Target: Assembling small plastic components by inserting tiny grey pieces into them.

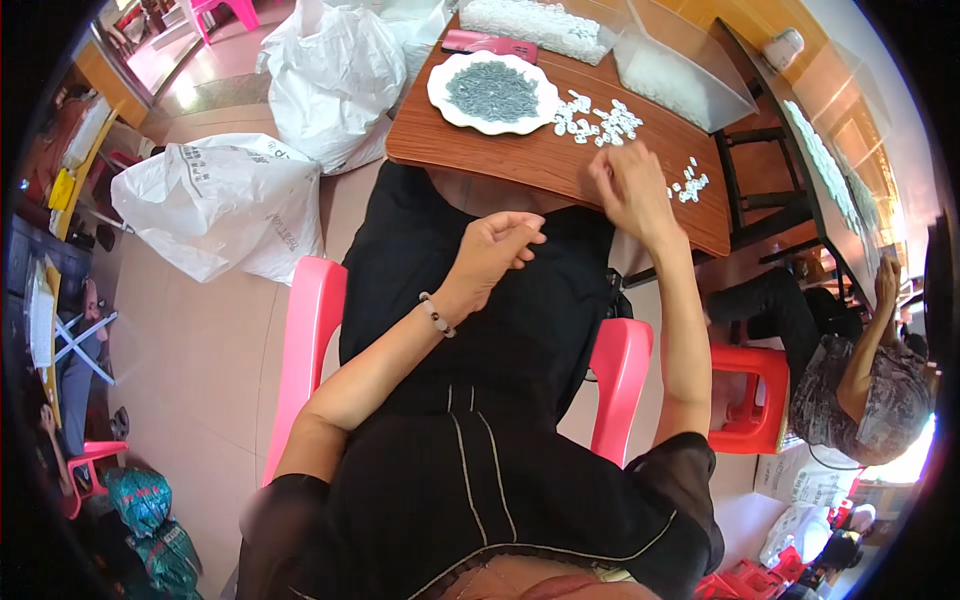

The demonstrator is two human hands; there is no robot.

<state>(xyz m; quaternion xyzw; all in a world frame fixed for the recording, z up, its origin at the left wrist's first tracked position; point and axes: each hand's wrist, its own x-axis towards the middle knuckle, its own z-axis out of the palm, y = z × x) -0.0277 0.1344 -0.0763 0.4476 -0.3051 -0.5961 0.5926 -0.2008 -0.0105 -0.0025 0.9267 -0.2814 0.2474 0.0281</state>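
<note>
My left hand (pixel 492 255) is held over my lap, its fingers curled and thumb pressed to the fingertips; whatever is in the pinch is too small to make out. Over the table's near edge, my right hand (pixel 634 196) has its fingers bent together, and I cannot see what they hold. Small white plastic pieces (pixel 602 122) lie loose on the brown table (pixel 520 160) just beyond it, and a smaller group of white pieces (pixel 690 184) is to its right. A white scalloped plate (pixel 436 97) carries a heap of small grey-clear parts (pixel 492 92).
At the table's back are a pink phone-like case (pixel 490 45), a clear bin of white pieces (pixel 545 28) and another clear bin (pixel 672 82). White sacks (pixel 225 205) stand on the floor at left. A person (pixel 865 390) sits at another table on the right, beside a red stool (pixel 760 400).
</note>
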